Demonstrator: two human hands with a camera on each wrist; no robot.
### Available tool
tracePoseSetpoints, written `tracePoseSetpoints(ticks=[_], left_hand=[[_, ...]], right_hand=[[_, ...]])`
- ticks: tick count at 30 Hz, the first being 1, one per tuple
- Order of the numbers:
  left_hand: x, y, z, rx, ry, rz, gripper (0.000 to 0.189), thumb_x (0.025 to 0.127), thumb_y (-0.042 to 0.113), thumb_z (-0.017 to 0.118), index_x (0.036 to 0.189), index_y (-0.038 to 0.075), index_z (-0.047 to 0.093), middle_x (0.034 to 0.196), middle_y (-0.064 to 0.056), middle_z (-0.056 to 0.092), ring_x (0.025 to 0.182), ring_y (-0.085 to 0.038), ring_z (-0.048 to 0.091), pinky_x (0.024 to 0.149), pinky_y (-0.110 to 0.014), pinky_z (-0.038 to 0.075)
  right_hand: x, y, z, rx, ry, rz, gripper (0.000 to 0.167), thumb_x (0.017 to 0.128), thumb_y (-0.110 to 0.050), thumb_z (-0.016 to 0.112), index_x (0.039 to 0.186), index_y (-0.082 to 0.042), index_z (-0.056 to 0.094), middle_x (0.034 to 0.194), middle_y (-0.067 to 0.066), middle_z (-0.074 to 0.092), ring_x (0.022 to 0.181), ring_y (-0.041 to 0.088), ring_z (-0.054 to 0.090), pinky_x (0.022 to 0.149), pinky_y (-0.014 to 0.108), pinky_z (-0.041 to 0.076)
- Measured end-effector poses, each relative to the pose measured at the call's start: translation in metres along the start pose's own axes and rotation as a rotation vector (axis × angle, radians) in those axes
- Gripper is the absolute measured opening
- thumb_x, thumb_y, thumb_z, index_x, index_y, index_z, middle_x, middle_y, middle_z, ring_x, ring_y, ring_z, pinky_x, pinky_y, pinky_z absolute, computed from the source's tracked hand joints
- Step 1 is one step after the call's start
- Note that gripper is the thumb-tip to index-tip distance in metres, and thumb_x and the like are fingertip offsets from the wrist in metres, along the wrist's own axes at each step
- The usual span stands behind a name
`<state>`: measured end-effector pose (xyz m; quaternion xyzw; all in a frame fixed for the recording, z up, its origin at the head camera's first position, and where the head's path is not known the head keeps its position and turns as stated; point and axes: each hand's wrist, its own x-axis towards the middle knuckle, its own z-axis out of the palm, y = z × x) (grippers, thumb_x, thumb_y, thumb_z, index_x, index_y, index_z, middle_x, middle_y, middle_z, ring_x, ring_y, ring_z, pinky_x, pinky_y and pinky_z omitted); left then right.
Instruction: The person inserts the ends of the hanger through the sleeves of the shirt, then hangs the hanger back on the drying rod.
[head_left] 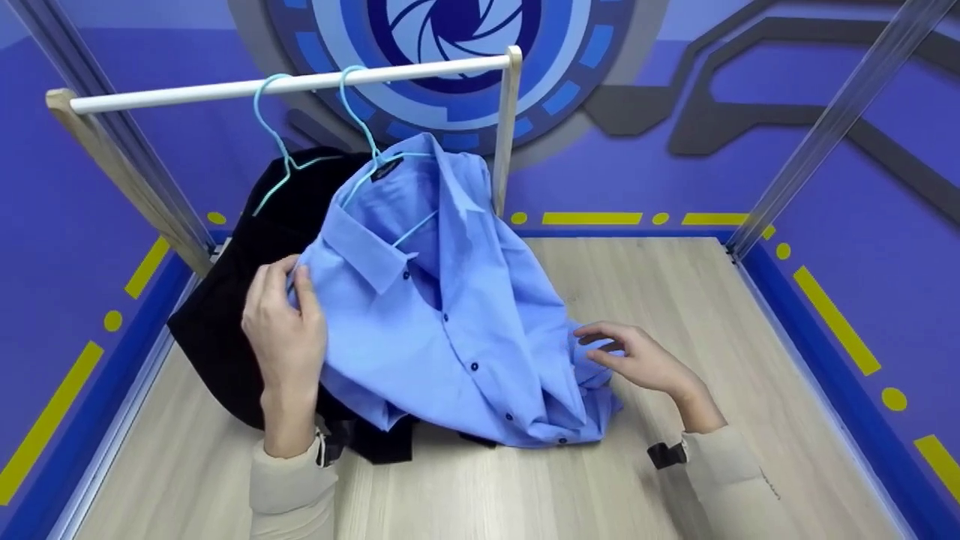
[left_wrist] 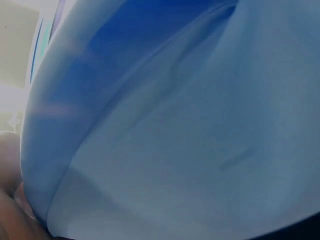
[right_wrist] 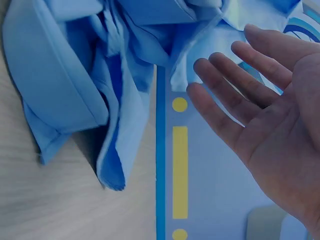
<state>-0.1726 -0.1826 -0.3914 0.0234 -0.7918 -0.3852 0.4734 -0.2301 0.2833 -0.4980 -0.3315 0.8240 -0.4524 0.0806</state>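
Note:
A light blue button-up shirt (head_left: 450, 315) hangs on a turquoise hanger (head_left: 365, 124), its collar open and dark buttons down the front. My left hand (head_left: 285, 337) pinches the shirt's shoulder edge at the left between thumb and fingers. In the left wrist view, blue cloth (left_wrist: 175, 140) fills most of the picture, with part of the hand at the left edge. My right hand (head_left: 645, 360) is at the shirt's right side, fingers loosely spread beside the bunched sleeve. The right wrist view shows that hand (right_wrist: 280, 110) with an open palm and nothing held.
The hanger hooks over the white rail (head_left: 217, 91) of a small wooden-ended rack (head_left: 507, 127). Behind the shirt hangs a black garment (head_left: 232, 322) on a second turquoise hanger (head_left: 274, 135). Below is a light wood tabletop (head_left: 660, 285), with blue patterned walls (head_left: 600, 180) around it.

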Motion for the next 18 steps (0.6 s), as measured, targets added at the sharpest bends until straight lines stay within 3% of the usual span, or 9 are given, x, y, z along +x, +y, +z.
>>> tracePoseSetpoints(ticks=[4,9,14,18], left_hand=[[-0.003,0.001,0.000,0.033,0.070,0.053,0.021,0.101,0.013,0.065,0.114,-0.002,0.071,0.108,-0.022,0.063,0.102,-0.041,0.057,0.092,-0.050,0.043],[-0.007,0.010,0.003,0.033,0.143,0.125,0.018,0.095,0.008,0.070,0.111,-0.001,0.072,0.116,-0.020,0.059,0.109,-0.042,0.052,0.100,-0.051,0.039],[-0.017,0.025,0.013,0.027,0.107,0.207,0.016,0.091,0.003,0.072,0.107,0.000,0.073,0.126,-0.019,0.061,0.120,-0.041,0.051,0.107,-0.051,0.035],[-0.031,0.035,0.026,-0.031,0.041,0.269,0.017,0.090,0.000,0.071,0.107,0.000,0.072,0.126,-0.019,0.062,0.119,-0.038,0.054,0.105,-0.049,0.037]], right_hand=[[-0.003,-0.002,-0.004,-0.050,0.052,-0.021,0.031,0.102,-0.006,0.064,0.133,-0.004,0.064,0.132,0.011,0.065,0.122,0.035,0.061,0.097,0.049,0.052],[-0.007,-0.004,-0.007,-0.106,0.115,-0.024,0.030,0.101,-0.007,0.066,0.131,-0.005,0.066,0.131,0.007,0.067,0.121,0.033,0.062,0.098,0.056,0.049],[-0.009,-0.008,-0.008,-0.169,0.154,-0.009,0.033,0.100,-0.006,0.067,0.133,-0.002,0.064,0.133,0.007,0.066,0.124,0.032,0.059,0.100,0.059,0.047],[-0.009,-0.016,-0.008,-0.229,0.182,0.008,0.036,0.100,-0.008,0.067,0.136,-0.001,0.062,0.135,0.009,0.064,0.126,0.031,0.057,0.100,0.056,0.047]])
